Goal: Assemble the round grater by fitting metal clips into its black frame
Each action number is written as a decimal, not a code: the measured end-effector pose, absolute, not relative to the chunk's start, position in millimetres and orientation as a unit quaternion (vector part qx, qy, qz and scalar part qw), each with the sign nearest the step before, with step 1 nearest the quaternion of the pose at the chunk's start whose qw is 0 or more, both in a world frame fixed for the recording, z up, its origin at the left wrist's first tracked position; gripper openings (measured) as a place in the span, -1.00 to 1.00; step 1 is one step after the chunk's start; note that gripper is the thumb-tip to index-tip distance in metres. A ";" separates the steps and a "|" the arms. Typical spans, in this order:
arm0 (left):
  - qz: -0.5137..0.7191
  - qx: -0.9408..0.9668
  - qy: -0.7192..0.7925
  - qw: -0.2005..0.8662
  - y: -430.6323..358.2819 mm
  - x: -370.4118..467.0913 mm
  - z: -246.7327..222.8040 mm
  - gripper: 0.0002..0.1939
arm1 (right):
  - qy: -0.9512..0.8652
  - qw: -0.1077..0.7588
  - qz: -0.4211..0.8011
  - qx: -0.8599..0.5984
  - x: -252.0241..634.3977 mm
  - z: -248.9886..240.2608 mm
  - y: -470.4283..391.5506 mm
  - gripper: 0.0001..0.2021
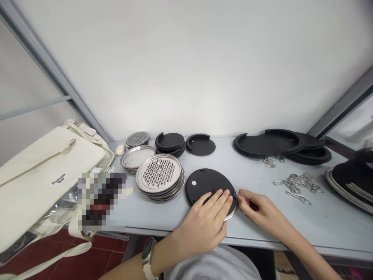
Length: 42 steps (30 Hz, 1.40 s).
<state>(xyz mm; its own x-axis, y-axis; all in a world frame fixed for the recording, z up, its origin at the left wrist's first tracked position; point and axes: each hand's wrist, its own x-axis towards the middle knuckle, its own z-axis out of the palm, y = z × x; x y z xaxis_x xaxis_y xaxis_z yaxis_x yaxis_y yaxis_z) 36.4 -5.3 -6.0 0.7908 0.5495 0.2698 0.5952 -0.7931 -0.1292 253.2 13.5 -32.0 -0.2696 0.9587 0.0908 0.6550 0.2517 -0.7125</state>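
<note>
A round black disc (204, 181) with a white dot and a silver rim lies before me on the table. My left hand (208, 217) rests over its near part, fingers stretched flat across it. At the disc's right edge my right hand (252, 204) pinches a metal wire clip (236, 193), mostly hidden by the fingertips. Left of the disc is a stack of round metal graters (160, 175). A pile of loose metal wire clips (300, 182) lies to the right of my right hand.
Plain metal discs (137, 157) and a smaller grater stack (137, 138) stand at back left. Black round holders (170, 143) and overlapping larger ones (268, 144) line the wall. A cream bag (49, 167) covers the left end. Dark rimmed discs (352, 182) sit at far right.
</note>
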 end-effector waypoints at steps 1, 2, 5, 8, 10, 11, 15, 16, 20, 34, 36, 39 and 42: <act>-0.108 -0.941 -0.304 0.103 -5.4 36.3 -5.9 -0.48 | -0.744 0.271 0.281 -0.543 252.8 -31.7 13.5 -0.66; -0.107 -0.941 -0.304 0.101 -5.5 36.3 -5.8 -0.48 | -0.744 0.274 0.276 -0.543 252.4 -31.3 13.6 -0.66; -0.107 -0.942 -0.303 0.100 -5.8 36.1 -6.1 -0.48 | -0.751 0.273 0.266 -0.539 251.4 -30.2 14.3 -0.67; -0.109 -0.941 -0.302 0.102 -5.4 35.8 -7.4 -0.47 | -0.757 0.266 0.267 -0.533 251.5 -30.4 15.1 -0.67; -0.111 -0.941 -0.302 0.101 -5.1 35.6 -8.4 -0.47 | -0.757 0.263 0.270 -0.533 252.2 -31.4 15.3 -0.66; -0.111 -0.942 -0.301 0.100 -4.9 35.5 -8.8 -0.47 | -0.756 0.261 0.272 -0.535 252.5 -31.9 15.3 -0.66; -0.115 -0.942 -0.301 0.097 -4.6 35.3 -9.8 -0.47 | -0.751 0.255 0.279 -0.542 252.9 -32.6 14.6 -0.65; -0.116 -0.941 -0.301 0.098 -4.7 35.3 -9.9 -0.47 | -0.749 0.254 0.281 -0.543 252.8 -32.3 14.4 -0.64; -0.117 -0.942 -0.300 0.095 -5.5 35.3 -9.6 -0.46 | -0.744 0.254 0.290 -0.546 252.9 -31.2 13.8 -0.63; -0.118 -0.941 -0.316 0.044 -6.9 36.9 -11.5 -0.48 | -0.742 0.255 0.306 -0.539 254.2 -35.1 14.6 -0.64; -0.119 -0.940 -0.316 0.049 -7.0 37.1 -11.2 -0.49 | -0.743 0.255 0.304 -0.540 253.9 -35.6 15.2 -0.65; -0.113 -0.942 -0.314 0.049 -6.7 37.0 -11.7 -0.48 | -0.745 0.254 0.300 -0.538 253.6 -36.0 15.6 -0.65; -0.109 -0.942 -0.313 0.051 -6.0 36.4 -12.7 -0.48 | -0.747 0.249 0.297 -0.540 254.3 -36.6 15.3 -0.65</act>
<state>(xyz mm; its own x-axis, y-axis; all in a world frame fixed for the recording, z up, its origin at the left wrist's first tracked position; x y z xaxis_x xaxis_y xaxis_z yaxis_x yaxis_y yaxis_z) 36.4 -6.0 -12.7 0.7807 0.5783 0.2368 0.6005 -0.7991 -0.0282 254.3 15.3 -36.6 -0.2921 0.9550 0.0520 0.6588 0.2403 -0.7129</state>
